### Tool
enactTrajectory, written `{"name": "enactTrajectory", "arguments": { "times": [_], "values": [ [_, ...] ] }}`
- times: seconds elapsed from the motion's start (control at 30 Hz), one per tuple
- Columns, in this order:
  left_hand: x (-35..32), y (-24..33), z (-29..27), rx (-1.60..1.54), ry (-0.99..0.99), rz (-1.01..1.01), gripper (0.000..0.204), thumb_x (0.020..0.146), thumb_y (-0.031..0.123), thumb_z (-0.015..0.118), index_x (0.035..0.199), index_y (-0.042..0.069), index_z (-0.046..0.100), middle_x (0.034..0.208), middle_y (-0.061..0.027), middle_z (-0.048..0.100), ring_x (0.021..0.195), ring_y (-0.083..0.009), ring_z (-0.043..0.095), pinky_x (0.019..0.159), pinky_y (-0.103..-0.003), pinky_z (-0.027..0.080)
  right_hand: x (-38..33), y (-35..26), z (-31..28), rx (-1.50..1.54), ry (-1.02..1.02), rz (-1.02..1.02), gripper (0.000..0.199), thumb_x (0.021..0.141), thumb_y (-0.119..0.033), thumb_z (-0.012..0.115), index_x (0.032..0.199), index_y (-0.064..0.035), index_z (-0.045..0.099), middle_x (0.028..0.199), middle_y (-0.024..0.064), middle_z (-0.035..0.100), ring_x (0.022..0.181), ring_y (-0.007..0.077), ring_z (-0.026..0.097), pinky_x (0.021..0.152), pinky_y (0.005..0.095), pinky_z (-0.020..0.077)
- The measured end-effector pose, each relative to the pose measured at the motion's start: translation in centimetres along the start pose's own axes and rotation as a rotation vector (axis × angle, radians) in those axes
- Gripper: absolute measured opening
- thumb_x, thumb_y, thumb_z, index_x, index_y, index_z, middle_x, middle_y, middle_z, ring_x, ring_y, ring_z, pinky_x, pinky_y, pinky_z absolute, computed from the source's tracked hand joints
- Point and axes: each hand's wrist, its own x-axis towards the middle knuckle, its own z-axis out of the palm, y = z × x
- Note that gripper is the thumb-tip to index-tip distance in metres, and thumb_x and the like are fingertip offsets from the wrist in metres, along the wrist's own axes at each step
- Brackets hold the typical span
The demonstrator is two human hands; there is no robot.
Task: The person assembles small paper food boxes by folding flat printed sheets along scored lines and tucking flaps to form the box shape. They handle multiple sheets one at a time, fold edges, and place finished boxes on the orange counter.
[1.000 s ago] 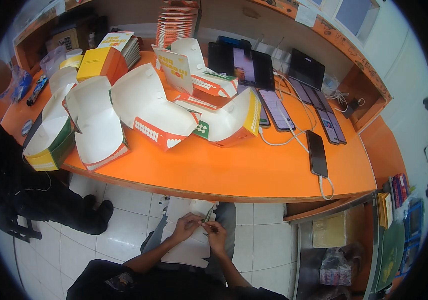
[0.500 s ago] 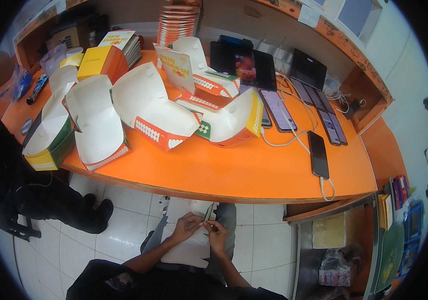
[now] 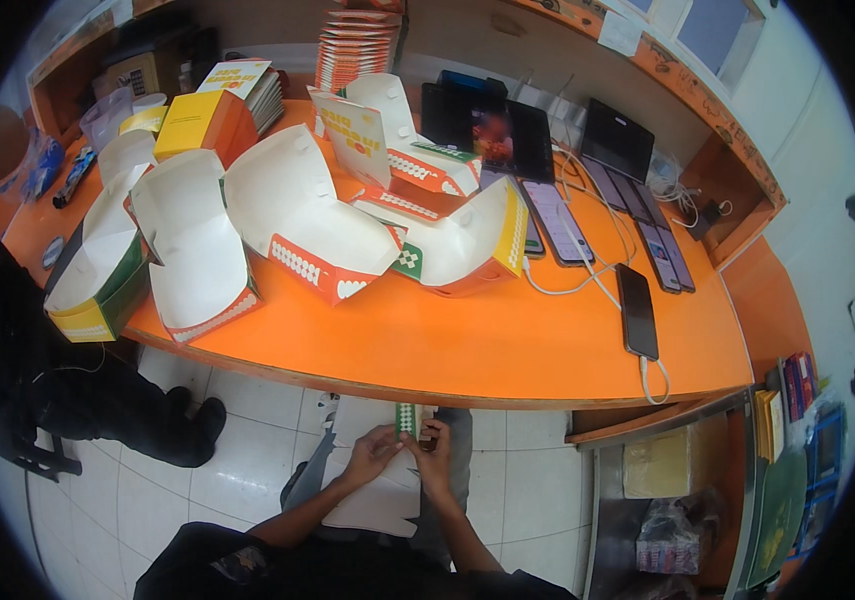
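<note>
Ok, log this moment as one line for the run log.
left hand: holds flat white cardboard carton blank | right hand: pinches its green-patterned flap | place: lap, below orange table | nearby: folded open cartons

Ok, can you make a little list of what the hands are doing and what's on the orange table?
left hand: pinches the flat white carton lying on the lap
right hand: grips the carton's green-and-white patterned flap
orange table: just ahead of the hands
on table, left: opened food boxes, white inside
on table, right: row of phones with white cables
far edge: stack of flat cartons
</note>
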Motion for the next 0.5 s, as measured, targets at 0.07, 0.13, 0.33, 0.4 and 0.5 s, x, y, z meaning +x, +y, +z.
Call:
{"name": "enactTrajectory", "arguments": {
  "times": [0.07,0.13,0.33,0.4,0.5],
  "values": [
    [-0.1,0.2,-0.2,-0.008,0.032,-0.041,0.023,0.089,0.006,0.058,0.111,0.001,0.054,0.099,-0.0055,0.063,0.093,-0.01,0.057,0.082,-0.023,0.044,0.1,-0.6,0.1,0.062,-0.091,0.075,0.044,0.081,-0.028,0.071,0.113,-0.0066,0.05,0.096,0.007,0.055,0.076,0.0141,0.056,0.065,0.0253,0.0458],
    [-0.1,0.3,-0.3,-0.027,0.062,-0.066,0.019,0.089,0.005,0.057,0.108,0.002,0.054,0.095,-0.0034,0.063,0.091,-0.0072,0.055,0.079,-0.021,0.043,-0.3,-1.2,-0.1,0.159,-0.17,0.174,0.034,0.088,-0.024,0.063,0.114,-0.0067,0.049,0.096,0.006,0.054,0.077,0.0127,0.055,0.066,0.0252,0.0452],
    [0.1,-0.4,-0.4,0.007,0.025,-0.076,0.015,0.088,0.002,0.057,0.103,0.002,0.054,0.088,-0.0008,0.062,0.087,-0.0045,0.053,0.075,-0.019,0.041,-1.2,-1.7,-0.4,0.161,-0.161,0.225,0.033,0.089,-0.026,0.061,0.115,-0.0089,0.048,0.098,0.0058,0.055,0.079,0.0133,0.056,0.067,0.027,0.0459],
    [0.1,-0.5,-0.5,0.0,-0.008,-0.086,0.016,0.088,0.001,0.058,0.103,0.002,0.055,0.087,-0.0006,0.062,0.087,-0.0047,0.054,0.076,-0.02,0.042,-1.4,-1.4,-0.5,0.152,-0.143,0.248,0.035,0.088,-0.024,0.063,0.115,-0.009,0.047,0.099,0.0062,0.055,0.08,0.0132,0.055,0.068,0.0267,0.0458],
    [0.0,-0.2,-0.5,0.052,-0.036,-0.151,0.015,0.087,0.002,0.059,0.101,0.002,0.055,0.087,-0.0007,0.062,0.087,-0.0055,0.056,0.077,-0.02,0.043,-1.6,-0.8,-0.6,0.1,-0.118,0.207,0.039,0.085,-0.02,0.067,0.116,-0.0091,0.045,0.101,0.0068,0.054,0.082,0.0131,0.055,0.069,0.0263,0.0457]
  ]
}}
